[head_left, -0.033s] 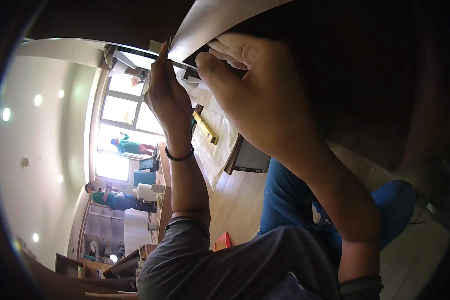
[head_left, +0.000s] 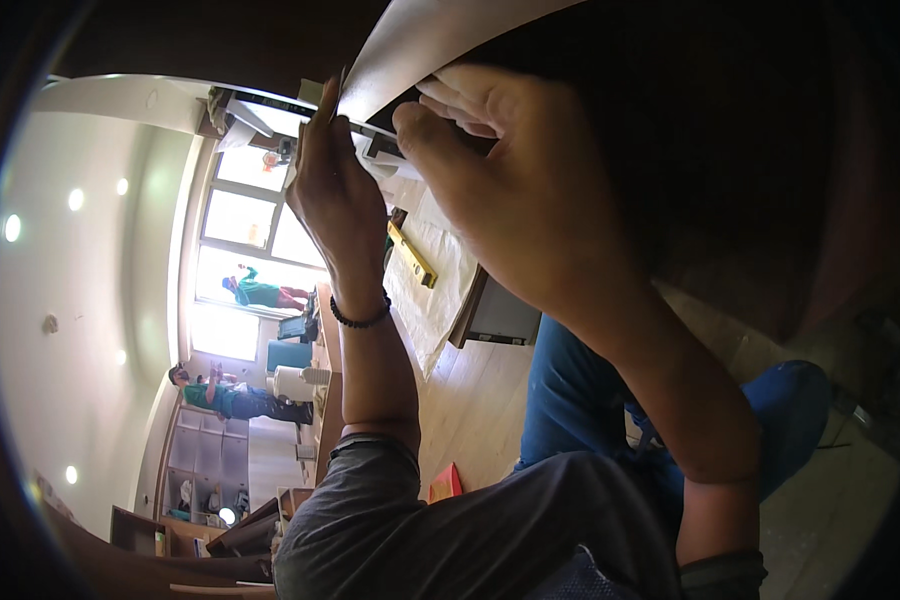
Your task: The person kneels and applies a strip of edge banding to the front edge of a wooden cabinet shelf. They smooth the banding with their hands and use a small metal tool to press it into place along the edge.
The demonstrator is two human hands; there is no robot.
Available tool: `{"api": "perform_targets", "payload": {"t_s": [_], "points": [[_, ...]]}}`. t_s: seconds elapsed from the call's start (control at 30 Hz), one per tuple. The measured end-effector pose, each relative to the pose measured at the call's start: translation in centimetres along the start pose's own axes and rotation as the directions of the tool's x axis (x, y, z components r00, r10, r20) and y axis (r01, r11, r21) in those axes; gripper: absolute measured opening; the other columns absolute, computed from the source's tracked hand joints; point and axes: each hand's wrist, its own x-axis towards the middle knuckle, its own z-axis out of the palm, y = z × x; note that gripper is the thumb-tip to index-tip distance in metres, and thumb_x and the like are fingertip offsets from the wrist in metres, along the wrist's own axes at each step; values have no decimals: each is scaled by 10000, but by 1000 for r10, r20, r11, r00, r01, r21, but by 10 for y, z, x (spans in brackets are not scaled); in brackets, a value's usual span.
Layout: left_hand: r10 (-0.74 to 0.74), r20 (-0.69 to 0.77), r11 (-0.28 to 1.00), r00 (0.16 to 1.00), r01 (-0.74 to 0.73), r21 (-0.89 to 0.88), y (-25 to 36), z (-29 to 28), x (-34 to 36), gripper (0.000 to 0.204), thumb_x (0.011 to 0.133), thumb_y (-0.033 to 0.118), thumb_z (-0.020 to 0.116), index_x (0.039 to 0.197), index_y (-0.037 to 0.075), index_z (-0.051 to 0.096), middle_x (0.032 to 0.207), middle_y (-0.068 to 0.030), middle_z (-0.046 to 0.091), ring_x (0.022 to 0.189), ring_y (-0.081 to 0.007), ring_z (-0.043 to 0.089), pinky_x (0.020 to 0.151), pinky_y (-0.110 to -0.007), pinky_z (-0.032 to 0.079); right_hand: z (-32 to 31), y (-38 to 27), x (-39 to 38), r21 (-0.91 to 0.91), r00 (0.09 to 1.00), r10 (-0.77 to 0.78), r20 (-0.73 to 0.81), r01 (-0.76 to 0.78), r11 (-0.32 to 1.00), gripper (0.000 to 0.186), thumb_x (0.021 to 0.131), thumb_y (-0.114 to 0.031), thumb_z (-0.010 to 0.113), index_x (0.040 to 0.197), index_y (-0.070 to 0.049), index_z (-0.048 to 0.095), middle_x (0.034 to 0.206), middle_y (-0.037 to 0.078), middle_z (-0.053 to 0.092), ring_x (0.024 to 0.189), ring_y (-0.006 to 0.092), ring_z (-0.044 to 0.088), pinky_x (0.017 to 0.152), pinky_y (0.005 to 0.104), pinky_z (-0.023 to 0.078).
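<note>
Both arms reach up toward dark panels at the top of the head view. My left hand (head_left: 335,190), with a dark beaded bracelet at the wrist, is closed, its fingers pinched around a thin flat piece (head_left: 341,88) seen edge-on. That piece meets the lower end of a pale, smooth strip (head_left: 410,50) between the dark surfaces. To its right, my right hand (head_left: 520,150) has bent fingers close to the strip's edge and the dark panel (head_left: 690,130). Its thumb stands apart from the fingers, with nothing visible between. Shadow hides the fingertips' contact.
Beyond my left wrist, a yellow spirit level (head_left: 411,255) lies on a pale sheet (head_left: 440,315). A red object (head_left: 446,482) lies on the wooden floor (head_left: 470,410). Two people in green tops (head_left: 260,290) are farther off, by windows and shelves (head_left: 205,445). My bent knees are below.
My left hand has shifted very slightly at the knuckles. My right hand and the pale strip stay in place.
</note>
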Motion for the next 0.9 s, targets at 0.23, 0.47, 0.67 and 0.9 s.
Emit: {"api": "perform_targets", "payload": {"t_s": [0.23,0.47,0.67,0.9], "points": [[31,-24,999,999,-32,-16,-2,4,-4,430,1110,5,550,1511,89,681,1389,-160,771,1136,-251,801,893,-369,618,6,3,-3,-84,998,-17,-54,12,996,328,951,-225,768,826,73,708,679,209,701,595,292,736,587,404,570],[-18,2,1000,1000,18,-4,12,-7,2,395,1125,35,547,1472,121,716,1312,-144,803,1003,-202,811,796,-326,592,-1,-1,-1,36,1000,0,0,0,999,312,949,-214,767,830,71,719,686,204,708,569,297,716,586,386,569],[112,-79,994,991,-112,-2,1,-1,2,387,1120,50,578,1474,116,718,972,-107,805,609,-129,557,565,-320,450,3,1,-3,11,999,-23,-28,23,1000,316,945,-212,765,785,56,717,659,199,698,560,287,715,583,395,564],[137,-94,990,986,-141,-32,9,1,0,395,1116,34,557,1470,110,715,1286,-149,808,908,-241,815,804,-362,624,2,0,-4,-45,999,-33,-33,31,998,301,948,-198,756,774,44,713,648,185,701,561,270,719,576,401,558]]}}
